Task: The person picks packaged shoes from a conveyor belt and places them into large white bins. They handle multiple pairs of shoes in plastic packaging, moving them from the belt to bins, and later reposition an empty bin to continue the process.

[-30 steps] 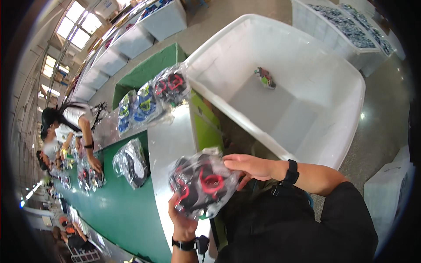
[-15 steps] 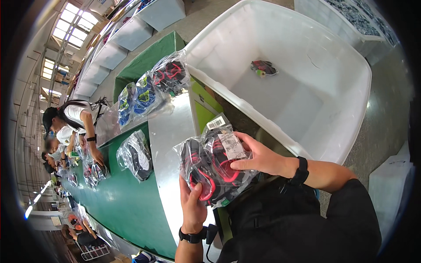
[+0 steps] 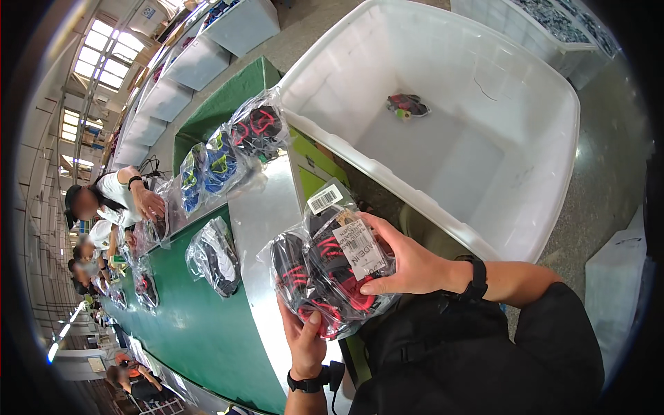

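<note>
A clear plastic bag of black shoes with red laces [image 3: 294,270] is held between my hands, above the metal edge of the work table. My left hand [image 3: 306,342] is closed on its lower left corner, thumb on top. My right hand [image 3: 408,264] grips the right side, its thumb lying over the plastic. Beside the right fingers a white printed label [image 3: 358,249] shows on the bag. A barcode sticker [image 3: 325,198] sits at the bag's top end. My fingers under the bag are hidden.
A large white bin [image 3: 484,228] stands at the right, with one bagged pair of shoes [image 3: 408,106] inside. Bagged black-and-white shoes [image 3: 220,259] lie on the green belt [image 3: 200,332]. Bagged blue shoes [image 3: 220,166] and black-red shoes [image 3: 257,129] line the far side. A co-worker [image 3: 114,197] handles bags at the left.
The bag in my hands has turned slightly and moved a little left, with both hands still on it. The co-worker's hand has moved from the belt to bags at its far edge.
</note>
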{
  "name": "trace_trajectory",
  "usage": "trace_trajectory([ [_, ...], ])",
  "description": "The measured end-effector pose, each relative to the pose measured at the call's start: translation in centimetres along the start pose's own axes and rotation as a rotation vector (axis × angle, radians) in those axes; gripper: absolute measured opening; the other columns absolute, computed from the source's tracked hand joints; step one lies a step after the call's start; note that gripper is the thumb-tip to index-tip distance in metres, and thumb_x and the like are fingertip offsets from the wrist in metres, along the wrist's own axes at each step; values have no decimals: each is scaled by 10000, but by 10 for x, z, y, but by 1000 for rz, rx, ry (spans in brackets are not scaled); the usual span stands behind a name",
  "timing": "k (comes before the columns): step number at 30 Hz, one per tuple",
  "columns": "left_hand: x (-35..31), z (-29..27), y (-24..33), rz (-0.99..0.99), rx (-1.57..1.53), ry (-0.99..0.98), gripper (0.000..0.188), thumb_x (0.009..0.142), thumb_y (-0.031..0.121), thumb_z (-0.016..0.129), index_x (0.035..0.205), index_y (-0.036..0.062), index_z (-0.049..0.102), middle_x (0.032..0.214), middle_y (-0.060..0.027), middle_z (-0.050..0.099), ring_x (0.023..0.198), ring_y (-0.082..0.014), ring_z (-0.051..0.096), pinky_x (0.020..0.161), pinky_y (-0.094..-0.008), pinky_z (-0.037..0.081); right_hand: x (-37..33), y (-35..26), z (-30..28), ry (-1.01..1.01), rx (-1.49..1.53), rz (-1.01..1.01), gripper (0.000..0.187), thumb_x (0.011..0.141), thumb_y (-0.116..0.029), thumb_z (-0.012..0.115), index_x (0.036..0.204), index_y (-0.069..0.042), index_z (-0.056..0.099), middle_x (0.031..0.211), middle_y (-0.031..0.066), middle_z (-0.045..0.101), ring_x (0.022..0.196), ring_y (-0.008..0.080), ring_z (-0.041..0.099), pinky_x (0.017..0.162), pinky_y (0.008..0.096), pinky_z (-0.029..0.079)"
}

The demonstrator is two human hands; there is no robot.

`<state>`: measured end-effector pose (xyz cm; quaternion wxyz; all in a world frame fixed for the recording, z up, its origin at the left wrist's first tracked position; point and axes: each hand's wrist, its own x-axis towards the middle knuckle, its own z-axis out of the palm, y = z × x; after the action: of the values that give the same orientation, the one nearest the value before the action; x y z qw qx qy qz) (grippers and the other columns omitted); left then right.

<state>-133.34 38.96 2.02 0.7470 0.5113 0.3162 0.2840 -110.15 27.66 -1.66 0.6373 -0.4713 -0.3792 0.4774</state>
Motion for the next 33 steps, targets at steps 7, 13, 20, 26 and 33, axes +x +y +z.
trace_trajectory([
  [7, -1, 9, 5, 65, 241, -66, 1044, 922, 362, 755, 1656, 21, 96, 1589, -178, 395, 1440, -307, 440, 1205, -449, 333, 0, 17, 0, 83, 147, 36, 1041, 838, -141, 859, 1621, -20, 183, 1434, 106, 523, 1308, 182, 521, 1123, 345, 411],
  [13, 2, 19, 6, 44, 104, -226, 882, 1026, 317, 541, 1652, -20, 18, 1657, -243, 261, 1506, -308, 338, 1231, -422, 253, 6, 39, -6, 85, 691, 347, 697, 910, -15, 680, 1535, -9, 371, 1403, 96, 570, 1253, 162, 580, 1097, 355, 468],
  [20, -1, 27, 5, 32, 67, -216, 825, 1012, 76, 553, 1667, 36, 52, 1562, -182, 347, 1378, -274, 485, 1138, -399, 397, 8, 49, -10, -68, 773, 363, 648, 929, -197, 623, 1509, 0, 413, 1416, 124, 592, 1256, 202, 621, 1095, 368, 497],
  [26, -5, 25, 1, 14, 48, -231, 877, 1004, 64, 616, 1668, 52, 43, 1455, -145, 390, 1326, -276, 524, 1077, -384, 462, 4, 58, -11, -107, 821, 446, 598, 977, -356, 636, 1472, -46, 508, 1397, 115, 630, 1253, 221, 632, 1099, 402, 497],
  [33, -7, 23, 0, 8, 57, -248, 888, 999, 58, 632, 1666, 55, 45, 1484, -162, 363, 1339, -277, 512, 1068, -398, 497, 5, 64, -11, -99, 867, 522, 563, 1007, -323, 594, 1497, -67, 490, 1417, 85, 620, 1270, 195, 615, 1116, 387, 474],
])
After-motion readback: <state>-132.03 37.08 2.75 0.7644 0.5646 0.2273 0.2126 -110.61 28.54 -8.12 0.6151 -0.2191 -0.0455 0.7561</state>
